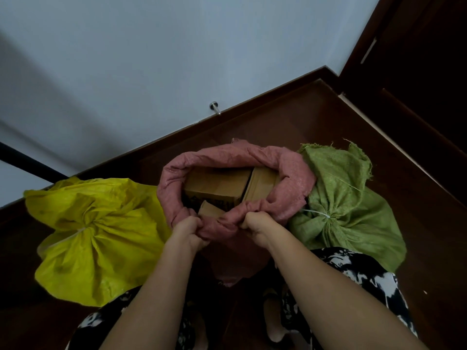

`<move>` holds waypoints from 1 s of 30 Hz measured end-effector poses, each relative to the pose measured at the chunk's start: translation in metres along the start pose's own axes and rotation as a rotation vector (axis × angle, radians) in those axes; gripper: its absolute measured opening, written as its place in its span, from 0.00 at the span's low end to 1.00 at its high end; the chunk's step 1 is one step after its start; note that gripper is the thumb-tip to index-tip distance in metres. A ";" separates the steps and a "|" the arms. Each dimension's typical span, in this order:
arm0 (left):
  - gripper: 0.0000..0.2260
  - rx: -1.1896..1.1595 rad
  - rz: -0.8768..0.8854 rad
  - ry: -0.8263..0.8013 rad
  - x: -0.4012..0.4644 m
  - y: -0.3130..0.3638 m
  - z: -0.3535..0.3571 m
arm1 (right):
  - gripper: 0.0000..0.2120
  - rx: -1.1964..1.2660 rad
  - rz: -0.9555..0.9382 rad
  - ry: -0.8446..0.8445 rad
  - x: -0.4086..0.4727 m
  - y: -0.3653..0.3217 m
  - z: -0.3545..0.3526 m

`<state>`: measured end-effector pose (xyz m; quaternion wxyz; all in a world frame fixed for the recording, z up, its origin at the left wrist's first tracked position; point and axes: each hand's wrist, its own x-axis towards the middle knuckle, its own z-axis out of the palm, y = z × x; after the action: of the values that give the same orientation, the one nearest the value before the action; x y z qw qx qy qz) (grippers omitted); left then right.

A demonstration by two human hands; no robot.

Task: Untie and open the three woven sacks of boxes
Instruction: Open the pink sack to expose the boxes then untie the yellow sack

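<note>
Head view, looking down at three woven sacks on a dark wooden floor (328,117) by a pale wall (151,59). Pink sack (290,178) stands in the middle, mouth open, rim rolled outward into a thick collar. Cardboard boxes (217,185) show inside it, one large, one on edge at its right, a smaller corner poking up near the front rim.

Left hand (188,229) has fingers curled tight round the near rim of the pink sack, gripping the bunched fabric. Right hand (255,224) does the same just beside it, fingers curled into the rim fold. Both forearms reach in from the bottom.

Yellow sack (101,238) lies to the left, touching the pink one, neck gathered and tied with a pale cord (75,232). Green sack (343,198) sits to the right, pressed against the pink one, neck cinched by a white tie (318,213).

Black-and-white patterned clothing (366,279) shows at lower right and lower left. Metal door stop (214,107) sticks out of the wall above the skirting. Dark wooden door (417,59) at upper right.
</note>
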<state>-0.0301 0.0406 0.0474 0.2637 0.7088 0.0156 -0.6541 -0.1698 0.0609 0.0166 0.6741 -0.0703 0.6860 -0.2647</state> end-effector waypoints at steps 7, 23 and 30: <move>0.19 -0.499 0.176 -0.013 0.002 -0.018 -0.002 | 0.15 0.105 0.108 -0.085 -0.015 0.008 -0.005; 0.26 -0.376 -0.032 0.035 0.010 -0.047 -0.020 | 0.44 0.081 -0.063 0.646 -0.033 -0.024 -0.031; 0.18 -0.272 -0.106 0.005 0.022 -0.046 -0.031 | 0.18 0.340 -0.069 0.423 0.011 -0.007 -0.052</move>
<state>-0.0154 0.0850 0.0107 0.3225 0.6663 0.1421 -0.6572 -0.2226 0.0644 0.0077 0.5085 0.0774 0.7546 -0.4075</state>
